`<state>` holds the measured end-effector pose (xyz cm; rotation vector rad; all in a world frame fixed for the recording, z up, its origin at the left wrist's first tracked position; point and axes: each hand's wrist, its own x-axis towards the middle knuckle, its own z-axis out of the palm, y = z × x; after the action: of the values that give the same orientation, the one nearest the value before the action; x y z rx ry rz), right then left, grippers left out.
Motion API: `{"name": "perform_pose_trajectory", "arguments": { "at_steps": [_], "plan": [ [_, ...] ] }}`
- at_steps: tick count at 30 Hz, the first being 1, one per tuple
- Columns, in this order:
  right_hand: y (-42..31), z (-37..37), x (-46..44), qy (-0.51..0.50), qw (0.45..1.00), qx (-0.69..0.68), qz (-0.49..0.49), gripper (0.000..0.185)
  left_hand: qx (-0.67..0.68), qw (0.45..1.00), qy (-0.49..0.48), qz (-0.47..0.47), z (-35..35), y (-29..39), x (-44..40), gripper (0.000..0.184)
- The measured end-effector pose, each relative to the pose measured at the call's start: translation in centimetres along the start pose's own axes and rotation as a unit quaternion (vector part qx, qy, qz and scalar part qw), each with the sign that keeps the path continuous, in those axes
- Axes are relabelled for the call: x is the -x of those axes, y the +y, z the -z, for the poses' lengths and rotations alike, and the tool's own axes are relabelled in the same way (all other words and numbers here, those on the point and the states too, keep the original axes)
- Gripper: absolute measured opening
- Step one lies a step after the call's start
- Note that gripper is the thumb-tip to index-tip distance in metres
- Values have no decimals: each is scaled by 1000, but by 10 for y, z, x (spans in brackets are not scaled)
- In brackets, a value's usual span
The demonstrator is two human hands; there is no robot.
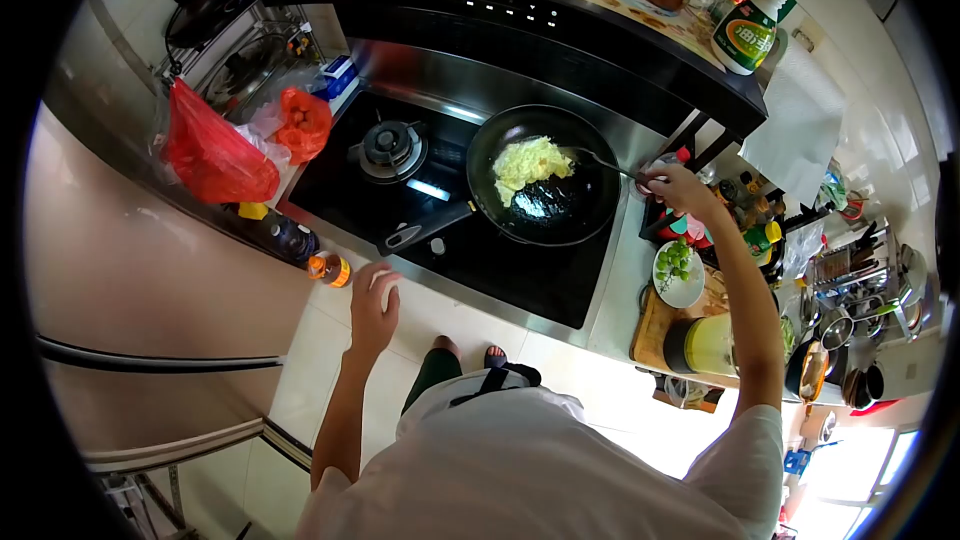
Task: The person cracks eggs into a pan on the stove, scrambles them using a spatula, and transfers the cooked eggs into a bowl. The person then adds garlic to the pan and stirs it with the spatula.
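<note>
A black frying pan (568,220) sits on the right side of the black glass hob, its handle (428,228) pointing to the lower left. Pale yellow egg (528,166) lies in the pan's upper left part, with shiny dark oil beside it. My right hand (676,190), at the pan's right, is closed round the handle of a metal spatula (608,162), whose far end touches the egg. My left hand (374,306) hovers below the pan handle, near the counter's front edge, fingers apart and holding nothing.
An unused burner (392,148) is left of the pan. Red bags (215,152) and an orange-capped bottle (330,268) stand at the left. At the right are a plate with greens (680,276), a cutting board (655,328) and a yellow-green container (708,345). The range hood (540,30) overhangs the back.
</note>
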<state>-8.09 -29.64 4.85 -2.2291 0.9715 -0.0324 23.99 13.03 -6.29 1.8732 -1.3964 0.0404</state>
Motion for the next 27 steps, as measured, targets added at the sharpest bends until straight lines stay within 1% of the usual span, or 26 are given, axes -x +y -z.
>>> {"name": "perform_pose_trajectory", "arguments": {
  "at_steps": [1, 2, 5, 6, 9, 10, 13, 14, 17, 18, 21, 22, 24, 25, 26, 27],
  "plan": [
    [-5, 11, 3, -54, 988, -97, -104, 25, -18, 1000, 6, -17, -1, -3, -12, 28],
    [-3, 14, 4, -45, 978, -126, -163, 30, -35, 999, 12, -33, -1, -6, -23, 31],
    [-16, 23, 17, -60, 932, -289, -211, 27, -86, 995, -11, -44, -6, -12, -53, 40],
    [-3, 21, 13, -64, 904, -345, -245, 27, -104, 993, -20, -61, -10, -21, -60, 50],
    [0, 16, 12, -108, 804, -483, -329, 30, -58, 985, -162, 5, -20, -45, -74, 57],
    [-2, 12, 13, -105, 784, -510, -339, 35, -58, 983, -172, -5, -20, -48, -75, 60],
    [-13, -3, 18, -104, 848, -416, -312, 36, -15, 985, -170, -12, -43, -82, -73, 56],
    [-25, -9, 20, -67, 824, -451, -337, 35, -11, 985, -164, -43, -41, -84, -75, 52],
    [-48, -28, 16, 8, 840, -404, -362, 33, 23, 976, -216, -30, -33, -87, -79, 52],
    [-57, -34, 9, 14, 816, -445, -369, 32, 20, 975, -218, -42, -29, -88, -81, 52],
    [-52, -60, -23, -26, 832, -467, -299, 37, 44, 972, -223, -59, -23, -98, -88, 53],
    [-68, -70, -30, -10, 873, -412, -260, 38, 44, 968, -240, -56, -20, -100, -92, 54],
    [-107, -80, -37, 0, 929, -292, -226, 41, 47, 957, -286, -26, -12, -99, -102, 53],
    [-125, -82, -34, 6, 950, -230, -212, 43, 49, 949, -312, -13, -10, -100, -105, 53],
    [-140, -80, -27, 1, 957, -209, -199, 44, 63, 952, -297, -31, -12, -105, -104, 53],
    [-144, -77, -19, -9, 969, -168, -179, 42, 102, 949, -298, -30, -16, -110, -102, 53]
  ]
}}
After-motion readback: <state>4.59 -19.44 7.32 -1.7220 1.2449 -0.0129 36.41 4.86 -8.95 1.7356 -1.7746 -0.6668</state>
